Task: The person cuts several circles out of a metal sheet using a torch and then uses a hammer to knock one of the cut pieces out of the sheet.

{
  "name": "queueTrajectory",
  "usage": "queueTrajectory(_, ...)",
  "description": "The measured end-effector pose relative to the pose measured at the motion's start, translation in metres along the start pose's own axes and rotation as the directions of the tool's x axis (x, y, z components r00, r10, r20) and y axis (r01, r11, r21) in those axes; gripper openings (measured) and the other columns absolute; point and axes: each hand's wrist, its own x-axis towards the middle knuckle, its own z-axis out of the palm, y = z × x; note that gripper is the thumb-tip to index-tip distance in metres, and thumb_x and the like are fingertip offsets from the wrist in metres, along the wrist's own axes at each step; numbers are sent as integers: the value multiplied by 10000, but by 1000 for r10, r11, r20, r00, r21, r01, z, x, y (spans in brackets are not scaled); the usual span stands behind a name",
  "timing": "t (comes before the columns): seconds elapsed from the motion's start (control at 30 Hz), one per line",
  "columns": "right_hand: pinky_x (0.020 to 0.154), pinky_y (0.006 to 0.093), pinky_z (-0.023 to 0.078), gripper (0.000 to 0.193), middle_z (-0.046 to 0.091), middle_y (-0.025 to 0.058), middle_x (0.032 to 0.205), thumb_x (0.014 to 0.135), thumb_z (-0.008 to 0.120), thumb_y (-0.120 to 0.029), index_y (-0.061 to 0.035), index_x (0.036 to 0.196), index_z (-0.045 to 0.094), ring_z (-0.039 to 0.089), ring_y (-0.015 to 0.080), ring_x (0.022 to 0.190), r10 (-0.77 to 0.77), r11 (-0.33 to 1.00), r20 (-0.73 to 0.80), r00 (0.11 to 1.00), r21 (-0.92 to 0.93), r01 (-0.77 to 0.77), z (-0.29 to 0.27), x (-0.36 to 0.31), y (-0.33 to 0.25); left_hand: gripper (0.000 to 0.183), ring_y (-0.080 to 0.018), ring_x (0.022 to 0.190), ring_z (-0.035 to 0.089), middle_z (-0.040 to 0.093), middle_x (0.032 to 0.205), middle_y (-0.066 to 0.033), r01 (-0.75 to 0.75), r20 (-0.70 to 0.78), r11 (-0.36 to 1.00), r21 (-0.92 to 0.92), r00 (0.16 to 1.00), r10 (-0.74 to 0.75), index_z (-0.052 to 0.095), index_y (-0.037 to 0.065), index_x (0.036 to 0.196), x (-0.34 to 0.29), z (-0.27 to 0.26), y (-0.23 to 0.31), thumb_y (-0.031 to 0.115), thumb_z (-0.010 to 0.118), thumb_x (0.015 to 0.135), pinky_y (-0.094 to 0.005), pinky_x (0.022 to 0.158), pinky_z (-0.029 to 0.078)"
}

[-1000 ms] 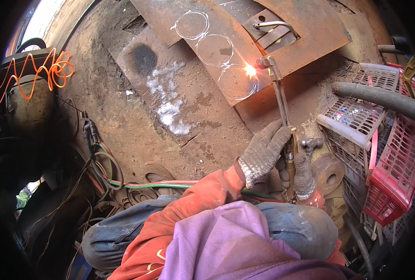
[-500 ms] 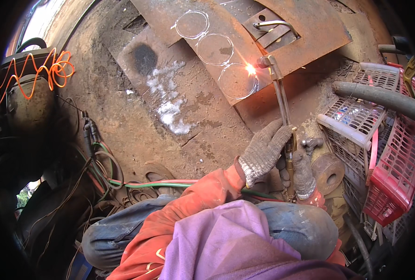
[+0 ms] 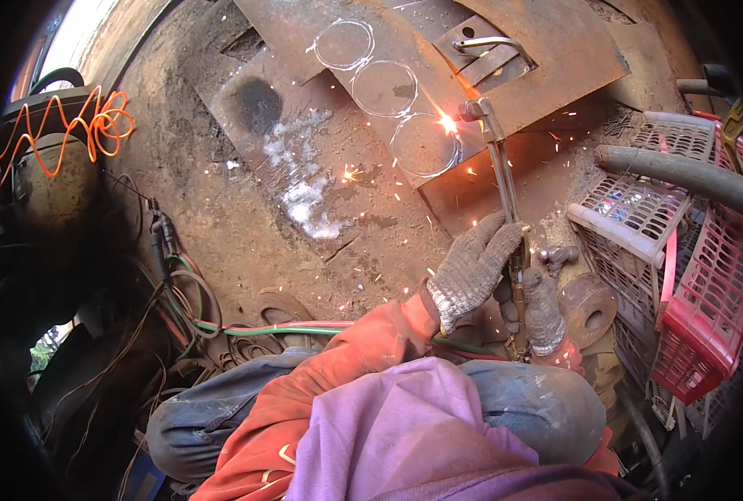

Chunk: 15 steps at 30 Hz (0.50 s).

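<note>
A cutting torch [image 3: 505, 179] stretches away from me, its angled head above a rusty steel plate [image 3: 547, 83]. Bright flame glows where the tip meets the plate, at the right edge of the nearest of three chalk circles [image 3: 426, 146]. Gloved in grey knit, my left hand [image 3: 476, 267] wraps around the torch tubes from the left. My right hand [image 3: 542, 309], gloved too, grips the brass torch body behind it; some of its fingers are hidden. Sparks scatter over the plate and the ground near my left hand.
Plastic crates, white [image 3: 630, 217] and red [image 3: 697, 351], stand at the right beside a grey pipe [image 3: 672, 171]. A round metal piece [image 3: 588, 311] lies by my right hand. Red and green hoses [image 3: 279, 329] cross before my knees. An orange coiled cord [image 3: 71, 125] hangs at far left.
Many more sparks now fly out across the plate and ground. The flame spot stays at the circle's right edge, and both hands hold nearly the same position.
</note>
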Motion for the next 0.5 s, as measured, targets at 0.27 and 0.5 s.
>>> queueTrajectory(0.27, 412, 231, 393, 565, 580, 14, 647, 901, 550, -640, -86, 967, 636, 502, 105, 473, 24, 1000, -12, 1000, -6, -24, 1, 1, 1, 304, -138, 858, 604, 645, 985, -76, 76, 0, 987, -139, 997, -77, 609, 29, 1205, -2, 2, 10, 249, 509, 1021, -298, 765, 513)
queueTrajectory(0.5, 439, 223, 416, 550, 594, 6, 662, 904, 550, -635, -97, 981, 640, 512, 91, 497, 1, 1000, -29, 1000, -7, -1, 7, 0, -6, 329, -148, 876, 605, 644, 1005, -83, -31, -73, 999, -25, 997, 29, 605, 23, 1230, 0, 4, 0, 257, 521, 1014, -305, 788, 512)
